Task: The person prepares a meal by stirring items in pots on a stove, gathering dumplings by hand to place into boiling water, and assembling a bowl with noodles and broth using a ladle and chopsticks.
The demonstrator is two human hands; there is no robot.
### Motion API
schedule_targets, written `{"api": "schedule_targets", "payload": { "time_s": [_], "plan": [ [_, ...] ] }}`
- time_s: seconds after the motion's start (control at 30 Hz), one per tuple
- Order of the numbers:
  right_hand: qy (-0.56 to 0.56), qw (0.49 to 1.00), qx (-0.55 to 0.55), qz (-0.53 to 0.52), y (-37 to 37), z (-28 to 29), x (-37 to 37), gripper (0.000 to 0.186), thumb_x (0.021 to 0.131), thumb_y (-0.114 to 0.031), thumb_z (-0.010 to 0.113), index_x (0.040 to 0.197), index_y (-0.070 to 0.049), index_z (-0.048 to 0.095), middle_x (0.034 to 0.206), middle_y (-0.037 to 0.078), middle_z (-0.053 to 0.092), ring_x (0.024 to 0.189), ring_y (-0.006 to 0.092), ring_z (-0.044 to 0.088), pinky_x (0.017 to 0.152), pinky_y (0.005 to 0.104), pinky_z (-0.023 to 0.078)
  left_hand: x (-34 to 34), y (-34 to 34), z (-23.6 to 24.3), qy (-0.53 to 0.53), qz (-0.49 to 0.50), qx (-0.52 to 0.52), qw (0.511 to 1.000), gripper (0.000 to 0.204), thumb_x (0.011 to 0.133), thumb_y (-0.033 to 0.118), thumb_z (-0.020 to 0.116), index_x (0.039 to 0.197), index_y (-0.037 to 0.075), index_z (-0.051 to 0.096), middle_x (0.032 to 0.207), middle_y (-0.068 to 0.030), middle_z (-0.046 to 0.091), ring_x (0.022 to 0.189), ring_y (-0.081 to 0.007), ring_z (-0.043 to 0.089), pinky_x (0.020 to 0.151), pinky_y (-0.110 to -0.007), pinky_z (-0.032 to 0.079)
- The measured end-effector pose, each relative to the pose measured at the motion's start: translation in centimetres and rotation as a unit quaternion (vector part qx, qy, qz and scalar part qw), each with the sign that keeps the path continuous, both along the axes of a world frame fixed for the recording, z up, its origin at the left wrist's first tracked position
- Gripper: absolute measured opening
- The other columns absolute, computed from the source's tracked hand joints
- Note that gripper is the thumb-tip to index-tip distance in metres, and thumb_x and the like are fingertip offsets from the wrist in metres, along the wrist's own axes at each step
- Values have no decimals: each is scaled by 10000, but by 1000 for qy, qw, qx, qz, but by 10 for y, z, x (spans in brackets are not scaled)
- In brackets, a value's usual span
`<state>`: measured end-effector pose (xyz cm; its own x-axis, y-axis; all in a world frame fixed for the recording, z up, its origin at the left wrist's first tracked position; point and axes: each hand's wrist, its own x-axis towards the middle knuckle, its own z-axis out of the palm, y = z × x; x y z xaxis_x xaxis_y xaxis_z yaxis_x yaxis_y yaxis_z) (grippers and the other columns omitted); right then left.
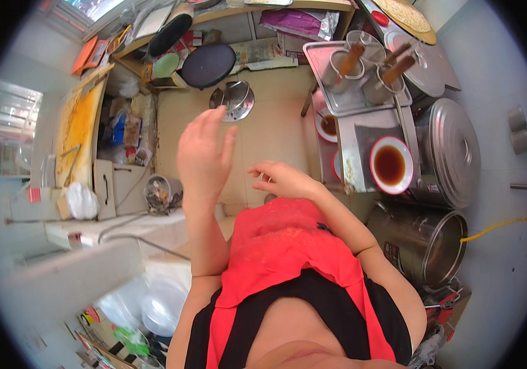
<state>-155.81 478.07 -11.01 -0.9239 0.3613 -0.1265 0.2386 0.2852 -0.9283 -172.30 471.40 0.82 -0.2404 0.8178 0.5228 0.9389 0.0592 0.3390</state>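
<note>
My left hand is raised in front of me over the floor, its fingers stretched out and the thumb apart. It holds nothing. My right hand hovers just beyond my red apron, fingers loosely bent and spread, with nothing visible in it. To the right of it, a white bowl with a red rim holds dark brown liquid at the counter's edge. Beyond the bowl, a metal tray carries metal cups with wooden handles. A round dark seat or disc and a shiny round metal base lie ahead of my left hand.
A large lidded metal pot and a steel drum stand at the right. Left are a stained yellow board, a filled waste bin and a white plastic bag. A cluttered shelf runs along the back.
</note>
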Motion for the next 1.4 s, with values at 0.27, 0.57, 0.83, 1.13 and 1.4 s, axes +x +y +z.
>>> {"api": "schedule_targets", "payload": {
  "time_s": [0.27,0.57,0.83,1.13,1.4],
  "plan": [
    [48,979,46,-194,207,-29,-110,427,847,-204,634,1227,-44,526,1094,137,564,805,218,624,748,336,504,-74,175,-54,-63,-144,-123,980,335,829,173,650,1138,69,578,1094,-139,609,1009,-321,583,847,-402,466],
    [67,926,19,-371,450,-72,-245,496,832,-272,670,1241,-36,518,1142,147,555,808,195,615,766,321,508,-196,315,-119,-98,-131,-259,952,355,846,209,627,1147,33,559,1075,-137,602,981,-327,578,826,-407,466],
    [-76,913,155,-369,634,-137,-317,680,764,-369,732,1306,-60,462,1223,188,478,919,254,601,823,366,500,-288,455,-182,-221,-177,-303,910,306,850,191,618,1108,32,576,1011,-133,609,934,-305,591,810,-392,471],
    [-253,874,183,-373,785,-175,-390,769,676,-434,753,1321,-126,469,1292,193,429,1135,367,503,894,437,472,-360,623,-202,-224,-271,-329,877,308,857,184,598,1129,45,559,1029,-126,604,954,-317,579,835,-409,463],
    [-369,887,147,-236,824,-165,-431,702,680,-443,748,1279,-166,510,1236,138,487,1091,339,534,825,441,506,-389,690,-227,-237,-307,-360,848,306,840,166,608,1119,49,564,1020,-129,606,956,-315,582,826,-410,467]
  ]
}}
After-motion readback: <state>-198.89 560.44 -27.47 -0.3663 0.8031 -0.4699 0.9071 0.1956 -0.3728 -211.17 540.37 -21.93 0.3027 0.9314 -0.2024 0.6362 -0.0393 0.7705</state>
